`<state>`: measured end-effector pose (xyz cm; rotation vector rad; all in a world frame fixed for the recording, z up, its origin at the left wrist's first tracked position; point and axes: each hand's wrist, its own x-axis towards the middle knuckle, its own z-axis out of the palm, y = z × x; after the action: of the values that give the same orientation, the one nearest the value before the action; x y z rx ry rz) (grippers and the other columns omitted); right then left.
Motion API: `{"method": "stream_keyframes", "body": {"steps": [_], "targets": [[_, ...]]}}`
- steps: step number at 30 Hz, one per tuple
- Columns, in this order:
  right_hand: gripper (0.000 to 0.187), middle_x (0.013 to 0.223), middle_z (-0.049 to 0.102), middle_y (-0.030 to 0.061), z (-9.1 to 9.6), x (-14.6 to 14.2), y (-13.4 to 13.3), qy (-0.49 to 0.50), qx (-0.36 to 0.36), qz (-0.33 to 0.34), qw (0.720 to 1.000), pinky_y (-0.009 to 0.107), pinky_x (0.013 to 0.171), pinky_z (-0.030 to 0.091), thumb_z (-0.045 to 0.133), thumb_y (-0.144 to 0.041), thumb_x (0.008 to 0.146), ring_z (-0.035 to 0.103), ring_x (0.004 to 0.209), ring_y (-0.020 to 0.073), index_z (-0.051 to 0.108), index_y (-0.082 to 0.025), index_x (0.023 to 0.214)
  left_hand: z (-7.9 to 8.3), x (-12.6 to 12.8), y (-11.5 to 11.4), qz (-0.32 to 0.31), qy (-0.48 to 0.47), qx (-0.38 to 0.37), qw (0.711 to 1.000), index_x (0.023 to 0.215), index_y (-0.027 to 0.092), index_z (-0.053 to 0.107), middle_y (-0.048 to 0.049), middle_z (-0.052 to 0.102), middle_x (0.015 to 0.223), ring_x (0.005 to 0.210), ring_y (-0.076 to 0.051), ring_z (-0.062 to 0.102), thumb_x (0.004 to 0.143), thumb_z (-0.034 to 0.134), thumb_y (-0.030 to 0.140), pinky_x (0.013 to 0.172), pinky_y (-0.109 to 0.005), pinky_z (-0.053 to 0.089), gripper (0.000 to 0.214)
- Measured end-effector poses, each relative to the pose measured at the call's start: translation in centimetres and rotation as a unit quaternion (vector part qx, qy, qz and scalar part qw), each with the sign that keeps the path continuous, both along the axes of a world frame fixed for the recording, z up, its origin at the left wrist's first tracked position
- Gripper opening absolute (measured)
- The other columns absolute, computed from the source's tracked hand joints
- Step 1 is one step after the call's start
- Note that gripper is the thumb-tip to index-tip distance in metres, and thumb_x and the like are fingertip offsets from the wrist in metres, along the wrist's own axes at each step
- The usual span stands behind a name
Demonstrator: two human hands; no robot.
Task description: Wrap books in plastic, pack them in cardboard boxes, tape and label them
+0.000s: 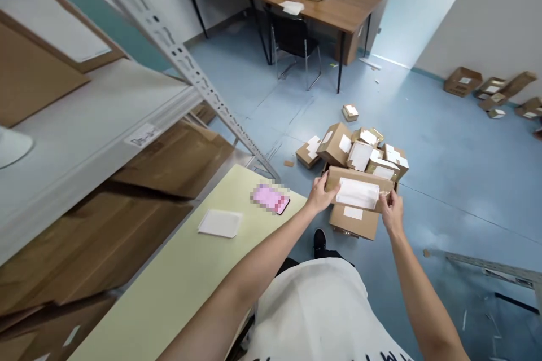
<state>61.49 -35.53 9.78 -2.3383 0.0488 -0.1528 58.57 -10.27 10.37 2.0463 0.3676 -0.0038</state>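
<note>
Between my two hands is a long cardboard box [365,176] with a white label pouch [358,193] on its face. My left hand [322,194] grips the box's left end, thumb on the front near the label. At the right end, the fingers of my right hand [392,210] are pinched at the label's edge, where a bit of clear film or tape shows. Just below the held box is another labelled carton [354,222]. Behind it, a pile of small labelled boxes [359,155] rises from a container mostly hidden by the box.
A pale yellow table [169,293] at my left carries a phone [271,198] and a stack of white labels [220,223]. Metal shelving [199,79] with cartons stands beyond it. A desk [330,11], a chair [292,39] and floor boxes [463,82] are farther off.
</note>
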Motion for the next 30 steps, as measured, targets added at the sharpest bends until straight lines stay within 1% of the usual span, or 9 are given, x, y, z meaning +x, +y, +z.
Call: {"method": "stream_keyframes", "body": {"steps": [4, 6, 8, 11, 14, 17, 21, 25, 30], "targets": [[0.078, 0.12, 0.047, 0.0158, 0.5, 2.3, -2.9, -0.043, 0.039, -0.06, 0.996, 0.045, 0.091, 0.047, 0.045, -0.064, 0.083, 0.053, 0.11, 0.0285, 0.041, -0.015, 0.143, 2.1, 6.6, -3.2, -0.1, -0.072, -0.006, 0.992, 0.149, 0.018, 0.035, -0.0133, 0.044, 0.149, 0.14, -0.026, 0.04, 0.087, 0.058, 0.046, 0.114, -0.038, 0.037, 0.071], [0.08, 0.135, 0.04, 0.0192, 0.2, 1.8, -2.9, -0.059, 0.026, -0.049, 0.997, 0.049, 0.099, 0.044, 0.047, -0.062, 0.083, 0.044, 0.127, 0.032, 0.033, -0.016, 0.147, 2.4, 7.3, -4.0, -0.112, -0.078, 0.009, 0.991, 0.15, 0.017, 0.032, -0.0129, 0.034, 0.156, 0.146, -0.027, 0.028, 0.086, 0.06, 0.046, 0.118, -0.04, 0.031, 0.076], [0.077, 0.14, 0.04, 0.0196, -0.6, 0.6, -2.3, -0.063, 0.003, -0.016, 0.998, 0.051, 0.103, 0.042, 0.048, -0.059, 0.085, 0.039, 0.133, 0.0333, 0.033, -0.017, 0.147, 1.8, 6.1, -3.9, -0.105, -0.064, 0.021, 0.992, 0.148, 0.016, 0.035, -0.0136, 0.034, 0.156, 0.146, -0.027, 0.027, 0.084, 0.062, 0.043, 0.119, -0.042, 0.029, 0.075], [0.069, 0.137, 0.046, 0.0196, -3.1, -1.7, -0.8, -0.034, 0.005, 0.042, 0.999, 0.05, 0.096, 0.049, 0.045, -0.057, 0.088, 0.047, 0.128, 0.0328, 0.035, -0.02, 0.146, -0.3, 1.8, -2.4, -0.071, -0.035, 0.019, 0.997, 0.138, 0.016, 0.049, -0.0141, 0.047, 0.148, 0.139, -0.026, 0.041, 0.083, 0.062, 0.035, 0.116, -0.044, 0.035, 0.06], [0.065, 0.134, 0.05, 0.0209, -5.7, -3.4, 0.8, 0.022, 0.044, 0.084, 0.995, 0.049, 0.09, 0.053, 0.046, -0.054, 0.088, 0.055, 0.121, 0.0331, 0.039, -0.019, 0.142, -2.5, -4.2, -0.5, 0.002, -0.011, 0.009, 1.0, 0.126, 0.016, 0.058, -0.0141, 0.056, 0.139, 0.131, -0.026, 0.052, 0.082, 0.062, 0.032, 0.112, -0.045, 0.041, 0.047], [0.062, 0.134, 0.051, 0.0214, -7.1, -4.3, 3.3, 0.08, 0.083, 0.155, 0.981, 0.051, 0.09, 0.053, 0.049, -0.053, 0.087, 0.058, 0.118, 0.0335, 0.043, -0.02, 0.138, -3.3, -10.7, 1.1, 0.09, -0.007, -0.015, 0.996, 0.12, 0.018, 0.061, -0.0124, 0.062, 0.133, 0.127, -0.025, 0.056, 0.081, 0.063, 0.033, 0.11, -0.045, 0.043, 0.041], [0.057, 0.132, 0.054, 0.0176, -6.6, -4.9, 8.1, 0.128, 0.103, 0.262, 0.951, 0.05, 0.093, 0.052, 0.051, -0.052, 0.086, 0.06, 0.116, 0.031, 0.048, -0.022, 0.134, -2.9, -18.1, 2.4, 0.229, 0.027, -0.054, 0.972, 0.116, 0.02, 0.063, -0.0117, 0.064, 0.129, 0.123, -0.027, 0.058, 0.081, 0.062, 0.036, 0.105, -0.046, 0.047, 0.038], [0.059, 0.128, 0.056, 0.018, -5.8, -6.3, 12.8, 0.163, 0.135, 0.358, 0.909, 0.047, 0.087, 0.055, 0.056, -0.056, 0.083, 0.066, 0.104, 0.0289, 0.053, -0.019, 0.129, -2.5, -23.5, 2.5, 0.373, 0.022, -0.08, 0.924, 0.111, 0.02, 0.065, -0.0122, 0.067, 0.124, 0.121, -0.029, 0.059, 0.079, 0.064, 0.035, 0.104, -0.045, 0.048, 0.035], [0.063, 0.125, 0.059, 0.0185, -4.5, -11.5, 18.0, 0.199, 0.133, 0.496, 0.834, 0.042, 0.078, 0.057, 0.06, -0.061, 0.078, 0.069, 0.089, 0.0262, 0.056, -0.018, 0.124, -0.9, -30.6, 1.8, 0.509, -0.06, -0.109, 0.852, 0.112, 0.019, 0.065, -0.0115, 0.066, 0.125, 0.121, -0.026, 0.059, 0.078, 0.066, 0.036, 0.108, -0.044, 0.044, 0.038]]}}
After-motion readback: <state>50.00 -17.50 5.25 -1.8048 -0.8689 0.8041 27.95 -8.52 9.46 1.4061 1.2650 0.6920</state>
